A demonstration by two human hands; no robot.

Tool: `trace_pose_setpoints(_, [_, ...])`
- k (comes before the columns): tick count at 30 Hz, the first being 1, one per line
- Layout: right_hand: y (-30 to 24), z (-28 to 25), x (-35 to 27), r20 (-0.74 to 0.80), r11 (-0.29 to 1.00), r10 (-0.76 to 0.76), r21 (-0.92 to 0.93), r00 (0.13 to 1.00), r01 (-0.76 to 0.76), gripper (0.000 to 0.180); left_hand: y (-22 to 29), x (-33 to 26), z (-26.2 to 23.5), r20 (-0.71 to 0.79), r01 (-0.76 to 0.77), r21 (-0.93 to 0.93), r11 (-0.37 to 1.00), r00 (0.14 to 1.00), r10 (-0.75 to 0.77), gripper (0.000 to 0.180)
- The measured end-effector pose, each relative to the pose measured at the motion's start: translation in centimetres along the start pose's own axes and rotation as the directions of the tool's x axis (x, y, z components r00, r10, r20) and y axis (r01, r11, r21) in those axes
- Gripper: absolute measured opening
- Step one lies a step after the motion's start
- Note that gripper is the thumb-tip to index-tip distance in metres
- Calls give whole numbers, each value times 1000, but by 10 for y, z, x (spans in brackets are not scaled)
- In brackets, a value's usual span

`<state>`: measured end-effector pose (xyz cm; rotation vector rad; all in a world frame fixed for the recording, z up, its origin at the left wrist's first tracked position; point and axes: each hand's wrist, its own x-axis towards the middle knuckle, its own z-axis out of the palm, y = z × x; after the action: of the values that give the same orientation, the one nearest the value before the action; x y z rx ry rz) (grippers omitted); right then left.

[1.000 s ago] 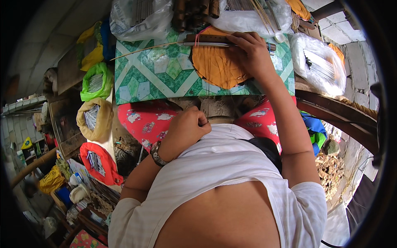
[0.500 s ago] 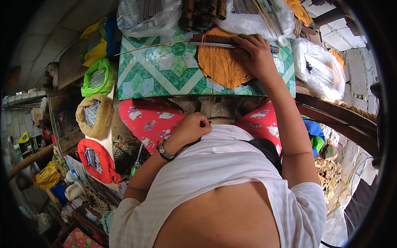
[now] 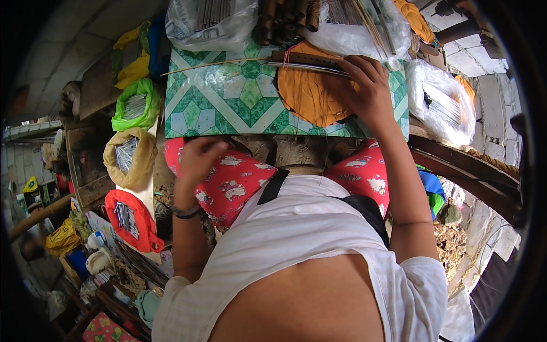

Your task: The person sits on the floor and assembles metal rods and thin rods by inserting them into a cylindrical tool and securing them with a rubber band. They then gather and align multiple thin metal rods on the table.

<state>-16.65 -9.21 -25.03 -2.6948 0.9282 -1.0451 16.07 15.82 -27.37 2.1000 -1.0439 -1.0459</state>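
My right hand (image 3: pixel 367 91) is closed over the right end of a dark brown tube (image 3: pixel 310 61) with a row of small holes. Along the tube's near side runs a silver metal tube (image 3: pixel 305 67), and a pink string (image 3: pixel 286 56) loops around the brown one. Both lie across a round orange cloth pad (image 3: pixel 305 94) on the green tiled tabletop (image 3: pixel 196 111). A thin pale stick (image 3: pixel 216 62) reaches left from the tubes. My left hand (image 3: pixel 199 157), smeared by motion, is over my left thigh near the table's front edge; its fingers cannot be made out.
Plastic bags of metal tubes (image 3: pixel 212 20) and a stack of brown tubes (image 3: pixel 289 17) stand at the table's back. On the left are green (image 3: pixel 135 105), tan (image 3: pixel 129 157) and red (image 3: pixel 134 221) bags of thin rods. Another white bag (image 3: pixel 441 102) sits at the right.
My left hand has moved from my waist to the left and away from my body, over my left thigh. My right hand stays on the tubes.
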Motion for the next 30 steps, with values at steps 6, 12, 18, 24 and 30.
trace_pose_setpoints(6, [0,-6,-10,15,997,-20,-70,1000,21,40,-16,-4,-65,-316,140,23,990,940,-126,31])
trace_pose_setpoints(12, [-7,-10,-20,-6,997,-21,-75,1000,20,38,19,-2,-56,-534,-11,384,923,813,232,18])
trace_pose_setpoints(18, [-7,-17,-29,-53,995,-27,-101,998,22,42,64,42,-5,-390,-325,299,897,816,426,17])
trace_pose_setpoints(24, [-2,-31,-44,-77,990,21,-140,997,-32,39,92,81,21,-367,-402,344,848,774,516,15])
trace_pose_setpoints(30, [10,-57,-79,-171,964,129,-208,977,-164,37,93,91,33,-353,-378,446,811,758,548,9])
